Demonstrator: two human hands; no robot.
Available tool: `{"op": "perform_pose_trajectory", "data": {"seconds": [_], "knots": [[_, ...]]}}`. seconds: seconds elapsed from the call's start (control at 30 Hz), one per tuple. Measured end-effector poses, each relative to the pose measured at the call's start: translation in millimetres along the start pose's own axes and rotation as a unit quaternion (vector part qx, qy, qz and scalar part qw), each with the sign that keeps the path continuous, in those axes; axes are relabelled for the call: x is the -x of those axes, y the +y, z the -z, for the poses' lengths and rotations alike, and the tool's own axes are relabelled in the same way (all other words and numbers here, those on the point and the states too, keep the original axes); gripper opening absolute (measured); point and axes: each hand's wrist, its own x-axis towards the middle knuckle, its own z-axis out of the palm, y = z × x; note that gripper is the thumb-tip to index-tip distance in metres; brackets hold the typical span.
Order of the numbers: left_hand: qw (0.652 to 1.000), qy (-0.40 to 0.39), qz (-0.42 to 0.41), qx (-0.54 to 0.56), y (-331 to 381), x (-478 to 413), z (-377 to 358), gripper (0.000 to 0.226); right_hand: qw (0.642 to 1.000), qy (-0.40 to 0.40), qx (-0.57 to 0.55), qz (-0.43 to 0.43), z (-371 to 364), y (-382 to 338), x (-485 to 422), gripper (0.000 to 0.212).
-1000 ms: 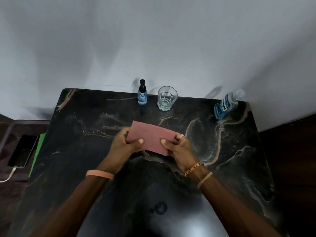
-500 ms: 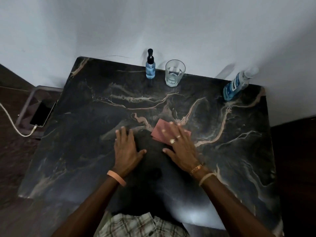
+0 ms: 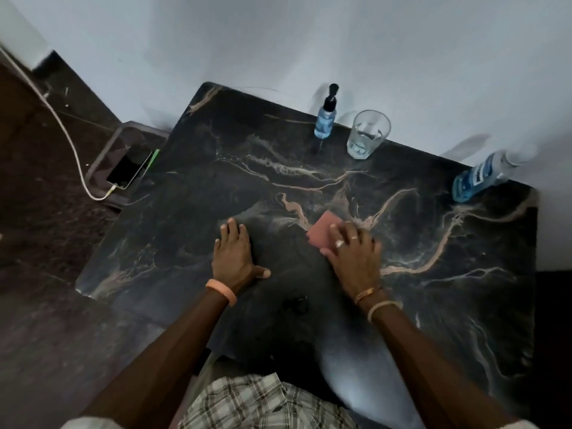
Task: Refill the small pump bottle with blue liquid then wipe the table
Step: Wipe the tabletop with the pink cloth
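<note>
On the counter [image 3: 185, 236], the right hand [image 3: 353, 258] now presses the folded cloth [image 3: 322, 232] flat with straight fingers, left hand [image 3: 233, 255] spread beside it, so wiping has begun.

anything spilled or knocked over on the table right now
No spill shows. The small blue pump bottle, clear drinking glass and large blue-liquid bottle all stand at the back edge of the black marble table. Their lean looks like wide-angle lens distortion. The right hand presses the folded pink cloth flat.
</note>
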Motion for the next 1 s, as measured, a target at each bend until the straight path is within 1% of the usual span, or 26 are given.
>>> {"op": "perform_pose_trajectory", "data": {"seconds": [0.1,0.13,0.17,0.2,0.23,0.27,0.3,0.37,0.43,0.47,0.5,0.53,0.57,0.6,0.63,0.67,0.7,0.73,0.77,0.8,0.83,0.87,0.9,0.93,0.97,1.0], "knots": [[1.0,0.006,-0.003,0.012,-2.6,0.4,-1.5,0.128,0.997,-0.023,0.058,0.052,-0.8,9.2,-7.8,0.042],[1.0,0.008,-0.004,0.014,-3.0,-0.4,-1.5,0.127,0.997,-0.02,0.054,0.053,-2.3,6.8,-12.5,0.038],[1.0,0.01,-0.005,0.014,-3.3,-0.6,-1.6,0.127,0.999,-0.023,0.021,0.04,-1.5,2.5,-14.5,0.036],[1.0,0.012,-0.005,0.013,-3.6,-0.9,-1.4,0.125,0.999,-0.019,0.001,0.05,3.3,-4.3,-13.1,0.037],[1.0,0.015,-0.005,0.01,-3.2,-1.7,-0.5,0.124,0.995,-0.019,-0.057,0.077,7.8,-17.1,-6.5,0.038],[1.0,0.016,-0.007,0.008,-2.8,-1.2,-0.4,0.122,0.984,-0.025,-0.124,0.122,8.7,-34.7,13.0,0.037],[1.0,0.017,-0.008,0.006,-2.8,-1.3,-0.3,0.121,0.97,-0.043,-0.157,0.18,7.5,-57.7,40.8,0.037],[1.0,0.016,-0.01,0.006,-4.2,-0.9,-2.5,0.121,0.945,-0.088,-0.161,0.27,-0.6,-91.9,101.4,0.036],[1.0,0.021,-0.013,0.007,-4.5,1.1,-5.5,0.12,0.942,-0.082,-0.096,0.311,-11.8,-79.2,129.2,0.035],[0.999,0.035,-0.012,0.003,-4.3,3.0,-6.8,0.119,0.953,-0.08,-0.067,0.286,-18.1,-63.8,124.2,0.038],[0.999,0.05,-0.017,-0.008,-3.4,7.0,-7.8,0.117,0.974,-0.084,-0.074,0.198,-20.9,-44.7,114.4,0.041],[0.997,0.068,-0.032,-0.023,-1.4,12.9,-10.3,0.114,0.991,-0.051,-0.098,0.07,-11.3,-26.6,106.1,0.043],[0.994,0.093,-0.056,-0.032,1.0,20.2,-14.9,0.107,0.993,-0.004,-0.115,-0.016,-2.5,-19.9,103.7,0.042],[0.989,0.118,-0.085,-0.027,4.5,29.3,-21.1,0.098,0.98,-0.004,-0.186,-0.074,-1.0,-18.9,114.6,0.039],[0.984,0.137,-0.116,-0.007,8.1,40.6,-28.7,0.086,0.975,-0.023,-0.218,-0.031,2.6,-26.3,127.4,0.035],[0.979,0.146,-0.144,0.021,12.5,52.6,-38.2,0.076,0.973,-0.08,-0.201,0.081,3.8,-37.4,146.4,0.033],[0.974,0.145,-0.168,0.044,16.4,64.4,-48.2,0.067,0.953,-0.148,-0.184,0.188,-0.1,-44.5,167.2,0.036],[0.971,0.137,-0.189,0.06,19.4,75.6,-58.1,0.06,0.942,-0.187,-0.169,0.223,-4.4,-42.6,177.3,0.04],[0.967,0.129,-0.207,0.074,22.5,85.6,-67.7,0.053,0.953,-0.178,-0.152,0.194,-9.5,-32.4,175.6,0.043],[0.963,0.123,-0.224,0.09,25.9,93.3,-76.3,0.047,0.972,-0.13,-0.175,0.085,-11.7,-22.2,164.3,0.043],[0.958,0.117,-0.237,0.11,28.9,100.3,-83.4,0.042,0.974,-0.071,-0.207,-0.058,-11.1,-11.8,151.9,0.039],[0.954,0.11,-0.246,0.131,32.0,105.7,-88.7,0.037,0.959,-0.019,-0.22,-0.177,-10.6,-9.1,141.9,0.037],[0.95,0.105,-0.249,0.155,33.9,110.4,-92.2,0.034,0.95,-0.003,-0.226,-0.215,-6.6,-17.4,133.6,0.036],[0.947,0.096,-0.25,0.18,36.7,113.7,-94.6,0.033,0.952,-0.024,-0.244,-0.184,-1.7,-31.3,132.9,0.035],[0.943,0.085,-0.247,0.208,38.8,116.1,-94.7,0.034,0.95,-0.063,-0.282,-0.118,-2.8,-50.5,136.2,0.038],[0.939,0.073,-0.244,0.23,41.6,116.6,-93.9,0.037,0.947,-0.115,-0.292,-0.063,-7.2,-61.2,145.6,0.042]]}}
